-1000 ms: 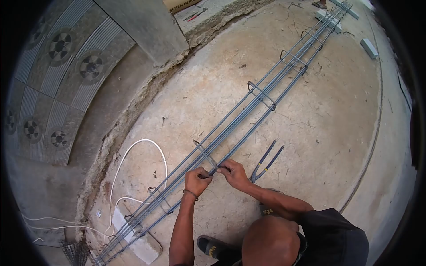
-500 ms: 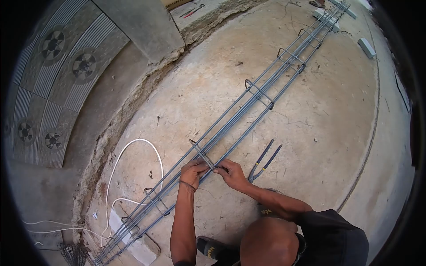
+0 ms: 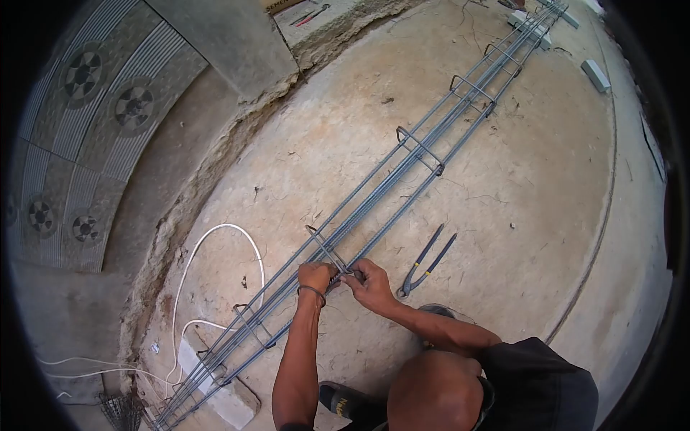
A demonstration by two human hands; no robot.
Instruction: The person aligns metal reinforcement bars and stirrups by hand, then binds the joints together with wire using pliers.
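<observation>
A long cage of ribbed rebar [image 3: 402, 167] runs diagonally across the head view, with square stirrups [image 3: 420, 151] spaced along it. My left hand [image 3: 315, 279] is closed against the near side of the cage, at the corner of a stirrup [image 3: 327, 248]. Just right of it, my right hand [image 3: 368, 286] pinches at the same corner, its fingertips almost meeting the left ones. Whatever small piece the fingers grip is hidden between them. Pincers [image 3: 425, 266] with dark handles lie open on the floor, to the right of my right hand.
Pale blocks [image 3: 233, 406] prop the cage's near end, and another block [image 3: 532, 32] its far end. A white cable [image 3: 188, 260] loops on the concrete floor [image 3: 309, 172] at left. A loose block [image 3: 595, 75] lies right. A rough step edge [image 3: 208, 161] borders patterned tiles [image 3: 136, 108].
Both hands stay at the same stirrup corner. My left hand has turned and curled tighter, and my right fingers have shifted slightly left. The pincers remain on the floor.
</observation>
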